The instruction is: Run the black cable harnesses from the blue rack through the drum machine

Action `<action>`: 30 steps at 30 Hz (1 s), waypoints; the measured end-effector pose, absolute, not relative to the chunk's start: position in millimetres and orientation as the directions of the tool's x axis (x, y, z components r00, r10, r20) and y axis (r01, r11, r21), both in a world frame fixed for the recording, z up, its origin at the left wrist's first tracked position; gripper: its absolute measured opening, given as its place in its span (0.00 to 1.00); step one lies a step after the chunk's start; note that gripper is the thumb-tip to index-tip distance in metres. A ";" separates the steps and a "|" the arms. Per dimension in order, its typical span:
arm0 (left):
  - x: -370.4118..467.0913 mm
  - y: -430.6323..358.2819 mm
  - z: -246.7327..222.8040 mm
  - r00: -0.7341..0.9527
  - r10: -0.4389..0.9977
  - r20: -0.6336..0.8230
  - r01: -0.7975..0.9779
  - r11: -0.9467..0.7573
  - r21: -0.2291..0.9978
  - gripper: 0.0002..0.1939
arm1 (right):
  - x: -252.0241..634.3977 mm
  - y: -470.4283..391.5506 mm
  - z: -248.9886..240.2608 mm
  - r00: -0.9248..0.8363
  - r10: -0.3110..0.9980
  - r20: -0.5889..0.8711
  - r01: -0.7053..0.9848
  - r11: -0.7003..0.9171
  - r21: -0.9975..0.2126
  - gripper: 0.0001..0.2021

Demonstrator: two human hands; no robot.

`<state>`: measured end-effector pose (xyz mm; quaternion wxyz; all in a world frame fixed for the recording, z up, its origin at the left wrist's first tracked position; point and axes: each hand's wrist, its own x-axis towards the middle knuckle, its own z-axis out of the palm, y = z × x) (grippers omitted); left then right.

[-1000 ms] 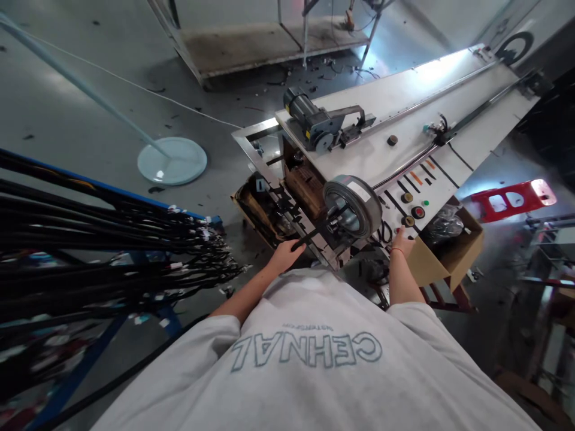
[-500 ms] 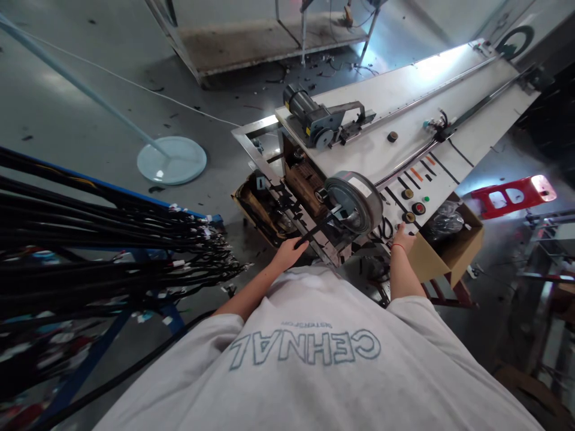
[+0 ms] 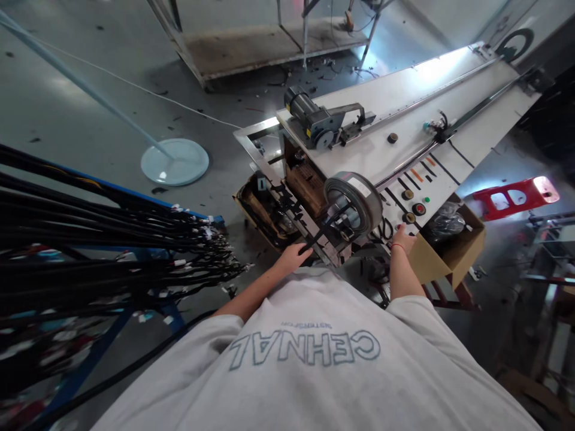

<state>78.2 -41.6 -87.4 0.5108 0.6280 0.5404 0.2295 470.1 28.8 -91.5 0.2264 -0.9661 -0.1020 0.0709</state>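
Note:
My left hand [image 3: 294,258] is closed round the near end of a black wrapped cable [image 3: 320,234]. From there the cable runs up and right into the opening of a grey ring-shaped wheel [image 3: 372,208], which stands at the near end of a long white machine table [image 3: 381,158]. Further right, my right hand [image 3: 404,239] rests at the table's front edge, with its fingers apart. A small red spot, perhaps a button [image 3: 401,227], shows at its fingertips; its underside is hidden. Close by on the tabletop sit a red round button [image 3: 419,209] and brass-coloured knobs [image 3: 409,218].
Bundles of black cables [image 3: 90,209] hang on a blue rack to the left. A motor [image 3: 300,105] stands at the table's far corner. An open carton [image 3: 465,251] is beside my right hand, and a red stool [image 3: 516,199] is beyond it. A white round base [image 3: 175,161] stands on the floor.
My left hand has shifted slightly right with the cable. The parts inside the wheel have turned: the pale bracket has moved from its front, and more cable shows through the opening. My right hand stays put.

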 end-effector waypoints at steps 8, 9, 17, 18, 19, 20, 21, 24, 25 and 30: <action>77.9 -41.8 -84.6 0.300 0.914 -0.272 0.423 0.128 0.897 0.17 | 472.4 28.1 -96.3 0.965 0.249 -0.078 0.191 -0.878 -0.439 0.36; 78.2 -42.2 -85.0 0.295 0.918 -0.266 0.420 0.126 0.899 0.16 | 472.4 28.2 -96.6 0.964 0.251 -0.081 0.192 -0.878 -0.438 0.36; 79.6 -45.4 -91.6 0.264 0.924 -0.277 0.468 0.128 0.874 0.15 | 469.6 29.8 -95.4 0.965 0.249 -0.086 0.192 -0.887 -0.420 0.34; 79.6 -45.8 -92.0 0.262 0.923 -0.281 0.479 0.128 0.868 0.15 | 468.9 29.8 -94.7 0.963 0.251 -0.093 0.191 -0.889 -0.416 0.34; 79.6 -46.2 -92.2 0.260 0.923 -0.285 0.489 0.129 0.863 0.14 | 468.1 29.7 -93.8 0.962 0.253 -0.102 0.190 -0.890 -0.416 0.34; 79.8 -46.6 -92.3 0.257 0.922 -0.289 0.497 0.130 0.858 0.14 | 467.4 29.6 -93.0 0.961 0.254 -0.109 0.187 -0.889 -0.418 0.34; 80.1 -47.0 -92.2 0.254 0.921 -0.294 0.506 0.133 0.852 0.14 | 466.6 29.5 -92.2 0.960 0.255 -0.114 0.185 -0.887 -0.423 0.34; 82.0 -48.9 -91.7 0.246 0.918 -0.312 0.522 0.146 0.840 0.14 | 464.5 29.5 -91.5 0.959 0.261 -0.113 0.185 -0.875 -0.447 0.35; 82.8 -49.7 -91.6 0.242 0.919 -0.312 0.522 0.147 0.840 0.15 | 464.0 29.6 -91.8 0.959 0.261 -0.111 0.184 -0.872 -0.453 0.35; 85.0 -55.1 -92.6 0.225 0.928 -0.298 0.516 0.146 0.844 0.16 | 463.5 30.2 -95.8 0.959 0.260 -0.113 0.178 -0.863 -0.473 0.36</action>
